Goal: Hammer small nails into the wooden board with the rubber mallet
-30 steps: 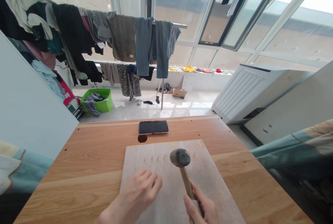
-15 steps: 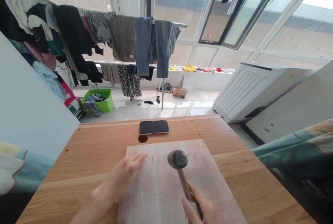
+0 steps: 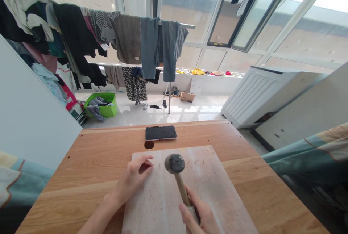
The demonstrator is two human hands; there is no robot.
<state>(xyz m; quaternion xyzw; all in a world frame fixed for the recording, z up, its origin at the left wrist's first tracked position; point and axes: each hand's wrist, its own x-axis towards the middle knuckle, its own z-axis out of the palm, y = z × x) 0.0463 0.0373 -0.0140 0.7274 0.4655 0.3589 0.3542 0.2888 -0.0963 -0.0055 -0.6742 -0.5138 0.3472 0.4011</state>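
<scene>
A pale wooden board (image 3: pixel 206 190) lies on the orange-brown table (image 3: pixel 89 161), with a row of small nails (image 3: pixel 195 161) standing near its far edge. My right hand (image 3: pixel 198 216) is closed round the wooden handle of a hammer (image 3: pixel 176 170), whose dark round head hovers over the board near the nail row. My left hand (image 3: pixel 134 176) rests on the board's left part, thumb and forefinger pinched together by a nail at the left end of the row; the nail itself is too small to make out.
A black phone (image 3: pixel 160 132) lies face up beyond the board, next to a round hole (image 3: pixel 149 145) in the table. Past the table stand a clothes rack full of garments (image 3: pixel 146 45), a green basket (image 3: pixel 104 105) and a white cabinet (image 3: pixel 261 96).
My left hand slid forward and left to the nail row and pinched its fingers. The hammer head moved left toward that hand.
</scene>
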